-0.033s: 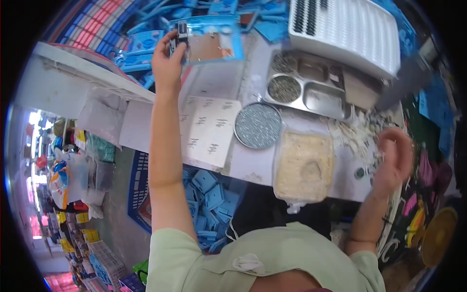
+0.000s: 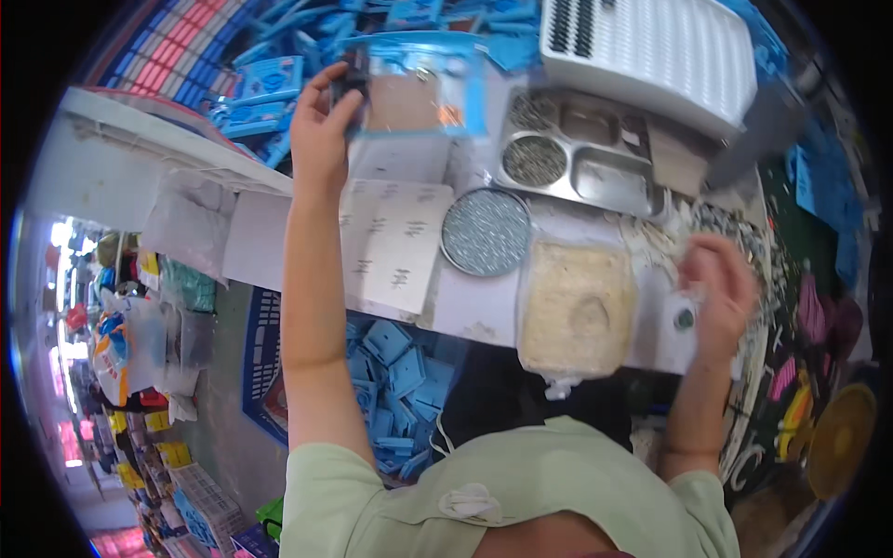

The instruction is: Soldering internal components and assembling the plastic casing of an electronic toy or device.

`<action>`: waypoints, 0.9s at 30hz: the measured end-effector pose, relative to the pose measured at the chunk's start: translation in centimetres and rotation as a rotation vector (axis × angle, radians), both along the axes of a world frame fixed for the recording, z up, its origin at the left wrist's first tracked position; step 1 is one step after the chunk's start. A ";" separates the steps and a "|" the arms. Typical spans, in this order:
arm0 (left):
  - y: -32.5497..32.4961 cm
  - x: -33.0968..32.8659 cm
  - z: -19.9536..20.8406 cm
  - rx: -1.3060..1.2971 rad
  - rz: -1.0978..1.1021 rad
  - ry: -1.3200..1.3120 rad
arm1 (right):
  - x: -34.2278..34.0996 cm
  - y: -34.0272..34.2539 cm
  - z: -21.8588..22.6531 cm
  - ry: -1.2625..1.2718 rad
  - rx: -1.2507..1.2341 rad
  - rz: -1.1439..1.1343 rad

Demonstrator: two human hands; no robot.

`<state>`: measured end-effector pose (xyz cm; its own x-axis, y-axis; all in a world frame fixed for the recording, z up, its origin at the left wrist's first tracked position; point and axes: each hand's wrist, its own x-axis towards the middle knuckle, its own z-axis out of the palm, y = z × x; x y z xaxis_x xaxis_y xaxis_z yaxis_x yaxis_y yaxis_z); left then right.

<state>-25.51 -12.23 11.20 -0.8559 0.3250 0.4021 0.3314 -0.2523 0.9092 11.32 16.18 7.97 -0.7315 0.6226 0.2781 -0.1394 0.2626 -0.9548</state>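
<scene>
- Presently the left hand point(image 2: 321, 126), upper left of the frame, grips a black part point(image 2: 357, 76) between thumb and fingers, at the left edge of a blue-rimmed piece point(image 2: 402, 102).
- That piece is held up at the top, left of centre, slightly blurred, with a brown patch in its middle.
- The right hand point(image 2: 721, 293), right of centre, has its fingers loosely bent; whether it grasps anything I cannot tell. It is just beside a small round green thing point(image 2: 685, 320).
- Below the piece, left of centre, lies a white sheet point(image 2: 395, 242) with dark marks.
- In the centre, a round dish point(image 2: 486, 232) of grey bits is near a clear bag point(image 2: 577, 316) with beige contents.
- Upper right of centre is a steel tray point(image 2: 609, 181); above it, a white rack point(image 2: 651, 60) with black rows at its left end.
- Blue parts point(image 2: 406, 372) fill the lower centre-left, beside a dark blue basket point(image 2: 262, 349).
</scene>
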 end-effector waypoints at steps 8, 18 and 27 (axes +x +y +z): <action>4.3 16.7 -7.4 -0.232 -0.710 -0.462 | -2.6 -1.5 -7.5 -0.232 -1.163 0.595; 8.5 16.9 -12.5 -0.584 -0.391 0.694 | 1.3 -3.2 -8.2 -0.287 0.747 0.007; 2.3 25.8 -11.6 -0.684 -0.566 0.581 | 0.6 -3.7 -10.7 -0.314 0.816 -0.006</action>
